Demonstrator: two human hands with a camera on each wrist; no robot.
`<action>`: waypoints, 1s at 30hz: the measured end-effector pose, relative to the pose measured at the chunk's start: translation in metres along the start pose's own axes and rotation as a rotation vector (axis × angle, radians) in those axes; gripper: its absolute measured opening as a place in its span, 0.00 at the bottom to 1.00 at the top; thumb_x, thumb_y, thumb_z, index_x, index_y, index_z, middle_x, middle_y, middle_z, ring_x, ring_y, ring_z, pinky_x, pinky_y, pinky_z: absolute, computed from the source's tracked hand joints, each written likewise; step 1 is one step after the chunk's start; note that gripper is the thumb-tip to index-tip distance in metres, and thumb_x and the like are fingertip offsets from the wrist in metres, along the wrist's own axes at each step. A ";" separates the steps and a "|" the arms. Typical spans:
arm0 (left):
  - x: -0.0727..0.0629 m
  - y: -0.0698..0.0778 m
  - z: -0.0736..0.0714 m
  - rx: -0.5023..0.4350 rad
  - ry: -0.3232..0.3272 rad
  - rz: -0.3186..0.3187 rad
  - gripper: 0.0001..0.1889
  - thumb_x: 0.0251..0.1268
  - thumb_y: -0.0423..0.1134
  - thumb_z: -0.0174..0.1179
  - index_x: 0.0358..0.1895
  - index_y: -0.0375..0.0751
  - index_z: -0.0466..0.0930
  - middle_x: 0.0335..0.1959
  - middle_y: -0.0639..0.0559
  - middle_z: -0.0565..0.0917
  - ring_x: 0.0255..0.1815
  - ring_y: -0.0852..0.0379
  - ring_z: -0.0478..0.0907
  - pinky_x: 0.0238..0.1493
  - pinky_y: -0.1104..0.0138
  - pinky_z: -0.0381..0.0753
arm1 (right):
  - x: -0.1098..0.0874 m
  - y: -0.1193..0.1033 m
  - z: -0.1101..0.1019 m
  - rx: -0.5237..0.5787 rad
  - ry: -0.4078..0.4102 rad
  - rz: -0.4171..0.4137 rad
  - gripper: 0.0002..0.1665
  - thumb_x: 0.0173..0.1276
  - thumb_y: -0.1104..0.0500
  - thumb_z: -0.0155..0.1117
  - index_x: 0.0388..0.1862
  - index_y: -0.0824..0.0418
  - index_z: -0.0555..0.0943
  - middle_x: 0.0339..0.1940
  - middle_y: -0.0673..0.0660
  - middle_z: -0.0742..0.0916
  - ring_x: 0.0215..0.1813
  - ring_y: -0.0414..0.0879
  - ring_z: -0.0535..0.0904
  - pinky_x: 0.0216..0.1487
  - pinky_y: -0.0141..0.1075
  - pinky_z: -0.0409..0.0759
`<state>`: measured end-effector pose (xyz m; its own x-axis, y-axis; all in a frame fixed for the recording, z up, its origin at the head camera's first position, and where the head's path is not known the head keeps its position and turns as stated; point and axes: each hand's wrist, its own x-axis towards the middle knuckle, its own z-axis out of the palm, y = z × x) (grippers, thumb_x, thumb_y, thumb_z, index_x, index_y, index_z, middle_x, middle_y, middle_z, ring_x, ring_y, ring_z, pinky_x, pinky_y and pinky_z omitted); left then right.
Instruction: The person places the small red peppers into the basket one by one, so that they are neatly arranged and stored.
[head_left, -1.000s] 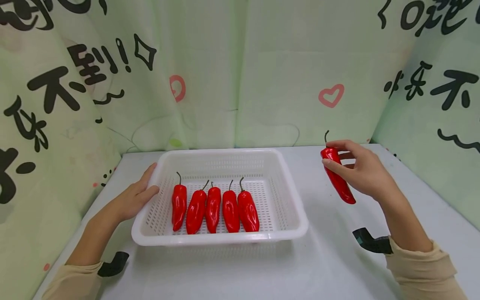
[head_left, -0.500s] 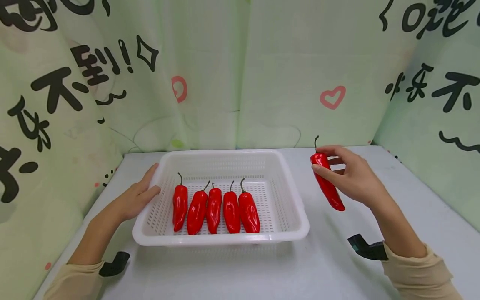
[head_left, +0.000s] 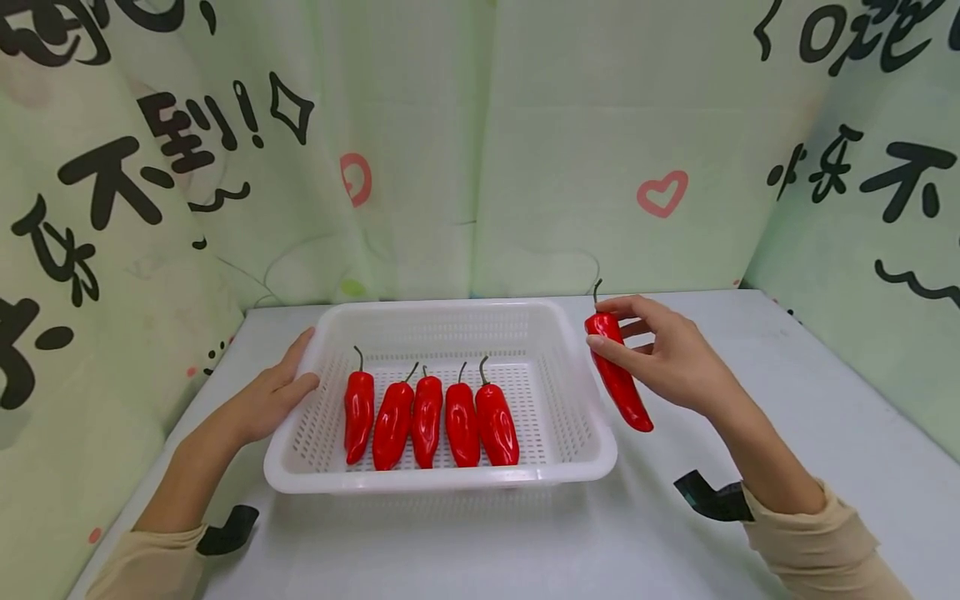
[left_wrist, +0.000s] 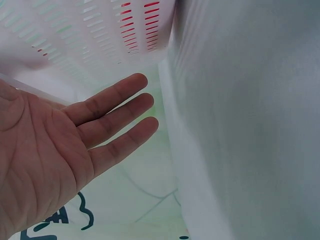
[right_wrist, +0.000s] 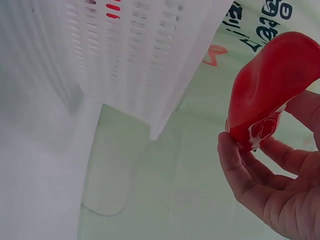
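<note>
A glossy red chili pepper (head_left: 624, 388) with a thin dark stem hangs tilted in my right hand (head_left: 675, 358), pinched between thumb and fingers. It is just off the right rim of the white plastic basket (head_left: 442, 479). In the right wrist view the red pepper (right_wrist: 270, 82) lies across the fingertips, beside the slotted basket wall (right_wrist: 135, 65). My left hand (head_left: 262, 402) holds the basket's left rim, thumb over the edge. Seen from the left wrist, three fingers of the left hand (left_wrist: 45, 150) stretch out straight beside the basket wall.
Several red chili peppers (head_left: 427, 417) stand in a row inside the basket, stems toward the far side. The white table (head_left: 450, 550) extends around it. A pale green curtain (head_left: 420, 217) with dark lettering and hearts closes off the back and both sides.
My right hand has carried the chili pepper left and slightly down, from over the right part of the table to beside the basket's right rim. The left hand and basket stay put.
</note>
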<state>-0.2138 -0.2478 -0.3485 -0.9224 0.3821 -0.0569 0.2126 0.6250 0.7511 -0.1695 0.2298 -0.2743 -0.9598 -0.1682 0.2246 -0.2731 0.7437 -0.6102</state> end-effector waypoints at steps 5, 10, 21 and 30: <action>-0.001 0.001 0.001 -0.006 0.004 0.003 0.42 0.79 0.45 0.47 0.84 0.47 0.29 0.59 0.28 0.76 0.39 0.50 0.87 0.34 0.56 0.90 | 0.002 -0.006 0.007 0.003 -0.025 -0.010 0.35 0.71 0.44 0.68 0.70 0.60 0.73 0.61 0.63 0.82 0.58 0.62 0.81 0.47 0.52 0.89; -0.001 0.000 0.001 -0.008 0.007 0.006 0.42 0.79 0.45 0.48 0.84 0.47 0.29 0.58 0.29 0.77 0.38 0.50 0.88 0.33 0.57 0.90 | 0.004 -0.009 0.013 0.003 -0.046 0.002 0.35 0.71 0.45 0.69 0.70 0.60 0.73 0.61 0.63 0.82 0.58 0.61 0.81 0.46 0.50 0.89; 0.000 0.001 0.001 -0.003 0.007 0.010 0.42 0.79 0.44 0.47 0.84 0.47 0.29 0.57 0.29 0.77 0.38 0.50 0.87 0.33 0.57 0.90 | 0.005 -0.008 0.020 0.017 -0.042 -0.017 0.33 0.71 0.50 0.69 0.69 0.63 0.73 0.63 0.66 0.81 0.55 0.61 0.83 0.40 0.47 0.90; 0.000 0.000 0.000 0.000 0.004 0.010 0.42 0.79 0.44 0.47 0.84 0.46 0.29 0.55 0.30 0.78 0.38 0.51 0.87 0.33 0.57 0.90 | 0.004 -0.007 0.020 0.017 -0.046 -0.016 0.33 0.71 0.50 0.68 0.70 0.63 0.73 0.63 0.67 0.81 0.55 0.61 0.83 0.40 0.47 0.90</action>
<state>-0.2137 -0.2473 -0.3486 -0.9214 0.3858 -0.0473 0.2215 0.6212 0.7517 -0.1725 0.2107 -0.2841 -0.9573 -0.2093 0.1994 -0.2887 0.7298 -0.6197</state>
